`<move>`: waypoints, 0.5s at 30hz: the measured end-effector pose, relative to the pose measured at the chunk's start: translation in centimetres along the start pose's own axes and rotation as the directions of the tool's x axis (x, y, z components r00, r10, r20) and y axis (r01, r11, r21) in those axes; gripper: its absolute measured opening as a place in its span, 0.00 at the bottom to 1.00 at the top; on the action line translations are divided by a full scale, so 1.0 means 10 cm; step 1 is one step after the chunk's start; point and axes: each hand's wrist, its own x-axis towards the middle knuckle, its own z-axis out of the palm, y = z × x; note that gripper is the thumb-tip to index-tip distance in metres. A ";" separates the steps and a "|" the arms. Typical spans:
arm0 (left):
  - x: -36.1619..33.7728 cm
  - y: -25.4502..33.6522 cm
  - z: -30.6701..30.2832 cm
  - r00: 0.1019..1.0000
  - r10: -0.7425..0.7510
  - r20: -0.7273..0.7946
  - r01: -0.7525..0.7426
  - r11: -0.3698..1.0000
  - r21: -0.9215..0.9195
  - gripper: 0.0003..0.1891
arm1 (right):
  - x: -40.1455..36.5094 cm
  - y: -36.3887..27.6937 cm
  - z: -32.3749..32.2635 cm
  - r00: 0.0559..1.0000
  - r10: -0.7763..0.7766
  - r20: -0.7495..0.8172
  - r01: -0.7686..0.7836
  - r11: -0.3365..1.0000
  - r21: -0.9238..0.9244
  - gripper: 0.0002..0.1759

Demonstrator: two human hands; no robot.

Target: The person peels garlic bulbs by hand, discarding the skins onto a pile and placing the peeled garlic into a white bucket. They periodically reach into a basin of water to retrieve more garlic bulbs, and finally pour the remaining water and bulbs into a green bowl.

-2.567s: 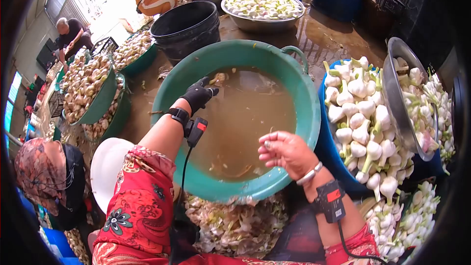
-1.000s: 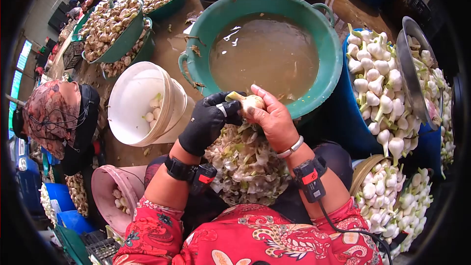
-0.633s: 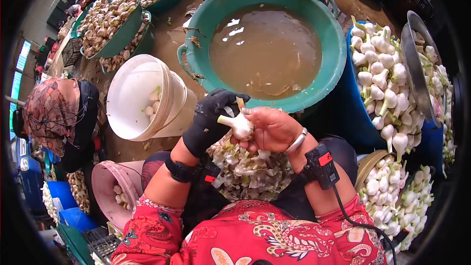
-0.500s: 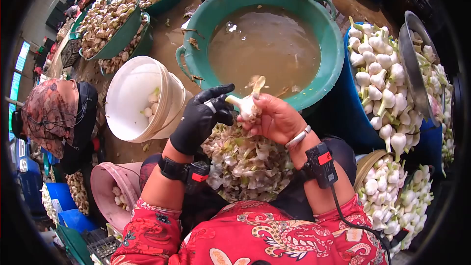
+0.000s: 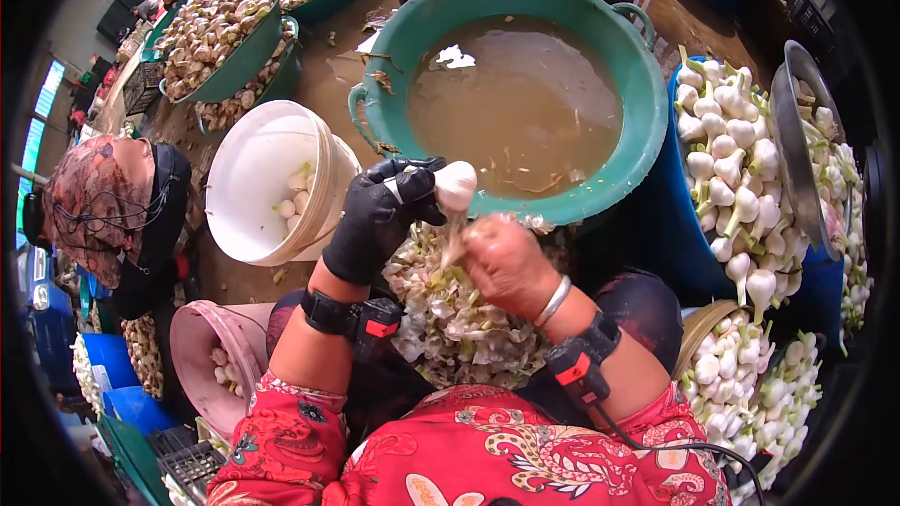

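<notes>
My left hand [image 5: 380, 211], in a black glove, is closed around the stem side of a garlic bulb [image 5: 457, 186]. The bulb's white, smooth side shows above the fingers. A strip of garlic skin [image 5: 454, 242] hangs from the bulb down to my right hand [image 5: 511, 262], which is bare, closed on it and partly blurred. Below both hands lies a heap of garlic peelings [image 5: 469, 319] in front of my lap. Beyond them stands a green tub [image 5: 647, 131] of murky water.
A white bucket [image 5: 225, 164] with a few bulbs tilts at left, above a pink bucket [image 5: 192, 356]. At right, a blue barrel [image 5: 680, 197] is heaped with peeled garlic [image 5: 722, 150]. Unpeeled garlic [image 5: 220, 33] fills tubs at upper left. A person in a patterned cap [image 5: 98, 197] sits at left.
The bulb has turned over and now sits higher in my left hand, its smooth side up. My right hand has moved lower and right, pulling skin away from the bulb.
</notes>
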 end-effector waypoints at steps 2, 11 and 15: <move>-0.02 -0.04 -0.02 0.949 0.280 0.148 -0.316 0.808 0.498 0.15 | -0.14 0.06 0.19 0.897 0.193 0.398 -0.225 0.974 0.036 0.07; -0.04 -0.04 -0.03 0.917 0.355 0.184 -0.391 0.701 0.597 0.12 | 0.07 0.04 -0.10 0.773 0.539 0.335 -0.576 0.817 0.015 0.14; -0.03 -0.16 0.09 0.990 0.042 -0.132 -0.015 0.979 0.202 0.12 | 0.08 0.11 0.12 0.777 0.624 0.083 -0.576 0.651 0.495 0.14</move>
